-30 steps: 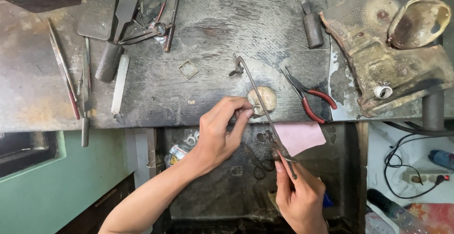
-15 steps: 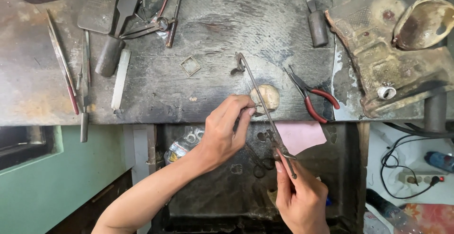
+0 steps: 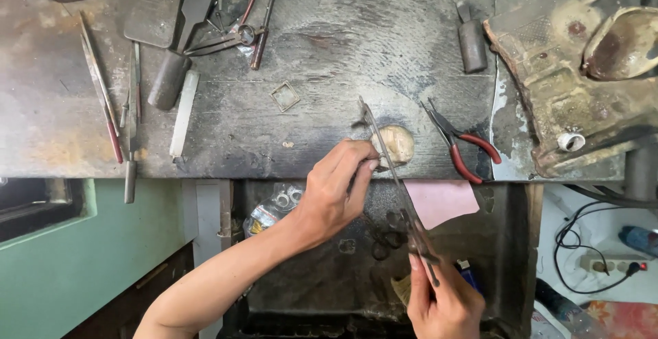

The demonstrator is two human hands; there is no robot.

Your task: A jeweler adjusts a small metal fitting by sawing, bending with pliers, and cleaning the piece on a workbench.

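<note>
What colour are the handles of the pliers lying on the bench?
Red, on the pliers beside the right hand's long tool; head view.

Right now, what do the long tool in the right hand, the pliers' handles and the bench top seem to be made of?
The long tool in the right hand: dull grey metal, probably steel, thin and straight. The pliers' handles: a smooth red coating, likely plastic or rubber, over dark metal jaws. The bench top: looks like worn, blackened wood with scorch marks, though soot leaves it open.

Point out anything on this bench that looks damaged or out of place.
The block at the bench's right end looks damaged: its surface is scorched, crusted and broken at the edges. The red-handled pliers lie askew near the bench edge. Otherwise just scattered tools.
</note>
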